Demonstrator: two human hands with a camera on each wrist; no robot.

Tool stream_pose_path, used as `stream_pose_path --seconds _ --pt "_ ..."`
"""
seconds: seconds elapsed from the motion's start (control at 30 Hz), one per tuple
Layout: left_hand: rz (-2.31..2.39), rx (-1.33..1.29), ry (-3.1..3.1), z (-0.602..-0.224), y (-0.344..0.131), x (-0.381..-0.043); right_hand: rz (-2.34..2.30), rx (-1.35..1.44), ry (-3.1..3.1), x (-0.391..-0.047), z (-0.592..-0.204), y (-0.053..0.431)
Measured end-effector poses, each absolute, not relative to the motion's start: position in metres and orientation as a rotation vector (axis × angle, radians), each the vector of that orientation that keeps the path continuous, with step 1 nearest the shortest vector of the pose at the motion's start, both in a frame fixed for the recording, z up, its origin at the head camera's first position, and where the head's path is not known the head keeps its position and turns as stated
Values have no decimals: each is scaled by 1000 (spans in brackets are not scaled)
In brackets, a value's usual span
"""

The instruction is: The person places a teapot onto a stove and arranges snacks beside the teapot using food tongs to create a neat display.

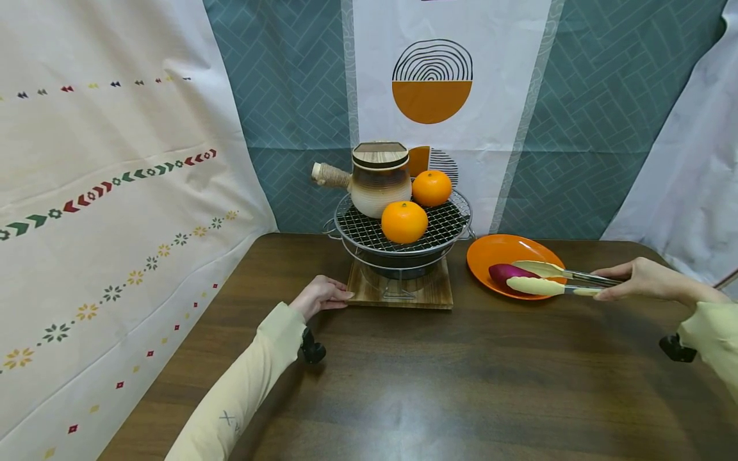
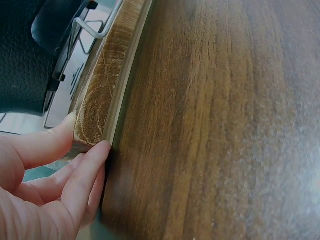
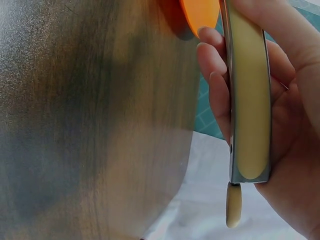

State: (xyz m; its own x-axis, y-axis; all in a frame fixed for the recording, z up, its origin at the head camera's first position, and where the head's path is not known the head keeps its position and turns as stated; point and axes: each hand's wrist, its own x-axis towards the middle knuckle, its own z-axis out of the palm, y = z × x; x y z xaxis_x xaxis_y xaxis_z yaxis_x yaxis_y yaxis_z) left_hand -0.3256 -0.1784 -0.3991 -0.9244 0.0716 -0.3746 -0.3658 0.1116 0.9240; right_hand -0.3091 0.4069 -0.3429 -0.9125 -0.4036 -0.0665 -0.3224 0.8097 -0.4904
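At the near left corner of a square wooden board [image 1: 429,296], my left hand [image 1: 324,296] pinches the edge. In the left wrist view the thumb [image 2: 47,145] lies on the board's top side and the fingertips at its lower edge. My right hand [image 1: 640,282] grips a pair of tongs [image 1: 588,278] by the handles. Their cream-coloured tips [image 1: 536,286] reach over an orange plate [image 1: 484,256], on either side of a smooth purple thing [image 1: 507,272] like a vegetable. The right wrist view shows the fingers wrapped around the tongs' handle [image 3: 251,100].
On the board stands a round tabletop grill [image 1: 398,261] with a wire mesh [image 1: 369,227]. Two oranges [image 1: 405,222] and a lidded teapot [image 1: 375,192] with a twine-wrapped side handle [image 1: 334,176] sit on the mesh. A patterned curtain [image 1: 294,96] hangs behind the brown table [image 1: 432,384].
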Motion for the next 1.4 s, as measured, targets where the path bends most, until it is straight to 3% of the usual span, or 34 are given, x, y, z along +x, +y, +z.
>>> stream_pose_path --seconds 0.37,1.4 --pt "1885 -292 2058 -398 -177 -326 -688 -527 2902 -310 -336 408" --pt "1877 -287 2079 -399 -178 -325 -520 -416 3032 -311 -257 398"
